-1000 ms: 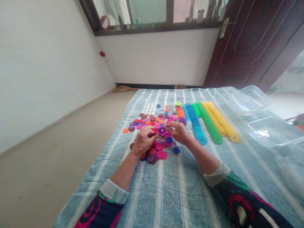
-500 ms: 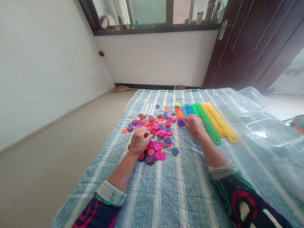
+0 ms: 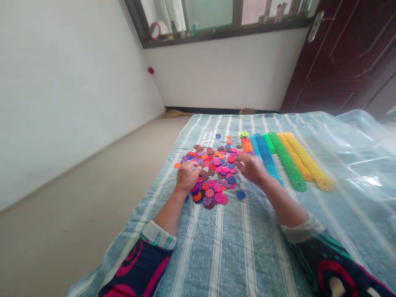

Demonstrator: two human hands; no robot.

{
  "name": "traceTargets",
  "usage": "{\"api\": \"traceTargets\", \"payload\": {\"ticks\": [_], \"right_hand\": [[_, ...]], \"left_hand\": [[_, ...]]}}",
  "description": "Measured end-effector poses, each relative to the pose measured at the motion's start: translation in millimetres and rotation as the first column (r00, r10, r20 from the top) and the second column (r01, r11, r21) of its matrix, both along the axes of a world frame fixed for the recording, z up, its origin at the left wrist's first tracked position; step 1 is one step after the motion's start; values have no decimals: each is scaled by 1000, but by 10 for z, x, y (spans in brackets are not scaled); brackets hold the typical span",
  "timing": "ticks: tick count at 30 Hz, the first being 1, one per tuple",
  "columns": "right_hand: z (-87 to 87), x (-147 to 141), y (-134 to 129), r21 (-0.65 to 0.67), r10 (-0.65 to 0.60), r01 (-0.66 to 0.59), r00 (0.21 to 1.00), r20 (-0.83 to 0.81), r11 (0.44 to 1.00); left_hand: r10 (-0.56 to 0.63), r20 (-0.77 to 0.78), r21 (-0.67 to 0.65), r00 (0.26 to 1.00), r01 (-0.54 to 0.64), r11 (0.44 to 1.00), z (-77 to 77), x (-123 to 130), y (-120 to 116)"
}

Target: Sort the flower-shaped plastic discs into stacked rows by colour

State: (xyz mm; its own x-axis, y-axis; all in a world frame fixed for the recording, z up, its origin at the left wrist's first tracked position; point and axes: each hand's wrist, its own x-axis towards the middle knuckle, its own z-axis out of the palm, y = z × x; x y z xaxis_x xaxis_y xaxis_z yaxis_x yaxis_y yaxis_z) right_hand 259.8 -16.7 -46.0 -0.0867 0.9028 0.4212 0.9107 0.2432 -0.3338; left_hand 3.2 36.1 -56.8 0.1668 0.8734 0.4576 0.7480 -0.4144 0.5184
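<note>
Mixed disc pile [image 3: 218, 169] sits on the striped cloth [image 3: 230, 251] between both hands — likely so either can reach it. Left hand [image 3: 187, 176]: fingers curled at pile's left edge, can't tell if gripping. Right hand [image 3: 252, 167]: fingers bent by pile's right edge, grip unclear. Green row [image 3: 287, 163] and 2 yellow rows [image 3: 309, 164] lie apart — presumably keeps colours separate.

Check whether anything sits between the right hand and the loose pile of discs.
Nothing visible stands in the way: the right hand is at the right edge of the loose pile of discs. A separate blue disc lies nearer the person, off that path, and the long green row is to the hand's right.
</note>
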Motion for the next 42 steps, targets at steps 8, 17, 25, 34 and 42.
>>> {"api": "traceTargets", "payload": {"ticks": [8,17,25,34,42], "right_hand": [[-25,-609,-201,-34,431,-430,902,26,902],[-131,-774,-268,-8,372,-375,917,146,927],[-218,-610,-128,82,142,-144,990,25,986],[-394,-427,11,38,-146,163,949,-280,986],[-412,-416,42,26,-146,160,948,-284,987]], "left_hand": [[68,8,-107,998,-67,992,-28,-24,4],[60,-35,-104,998,-64,993,-17,-11,-11],[-80,-109,41,991,85,996,19,50,9],[-409,-445,-133,797,393,910,122,557,66],[-136,-514,-8,847,154,988,123,386,71]]}}
